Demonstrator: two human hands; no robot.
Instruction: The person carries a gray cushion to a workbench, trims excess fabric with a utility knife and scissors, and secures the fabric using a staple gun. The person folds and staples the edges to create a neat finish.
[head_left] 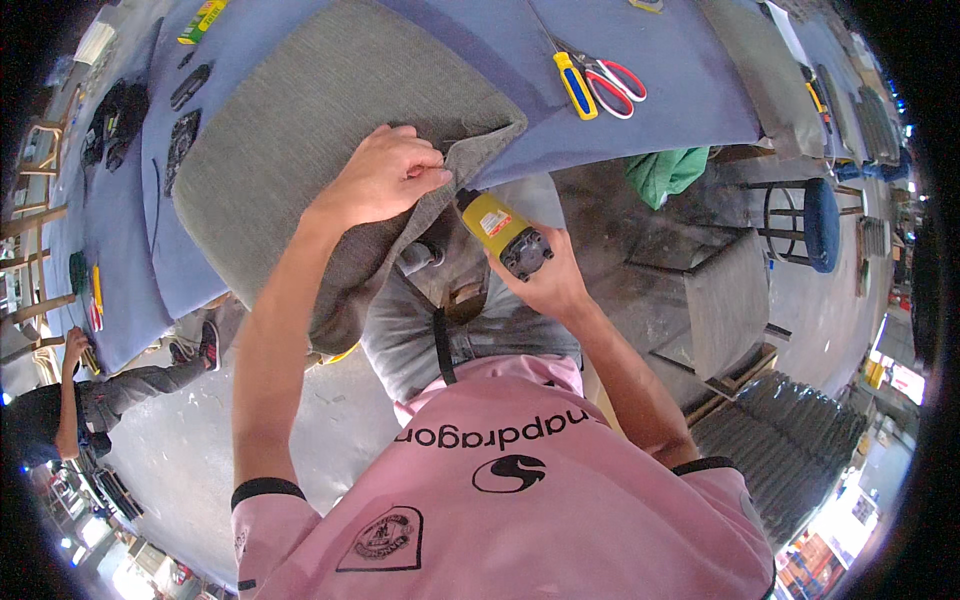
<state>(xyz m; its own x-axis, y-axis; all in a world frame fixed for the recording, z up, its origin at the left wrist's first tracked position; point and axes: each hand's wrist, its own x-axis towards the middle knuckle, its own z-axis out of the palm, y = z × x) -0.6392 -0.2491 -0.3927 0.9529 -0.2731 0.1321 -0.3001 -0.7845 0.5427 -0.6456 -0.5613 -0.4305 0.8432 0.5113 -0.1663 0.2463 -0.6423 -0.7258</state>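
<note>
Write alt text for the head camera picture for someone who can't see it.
A person's left hand presses grey fabric over the corner of a grey seat cushion on a blue-covered table, while the right hand holds a yellow power tool against it. Red-handled scissors lie nearby.

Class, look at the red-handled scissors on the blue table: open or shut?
Shut: the red-handled scissors lie with both handle loops side by side and the blades together.
</note>
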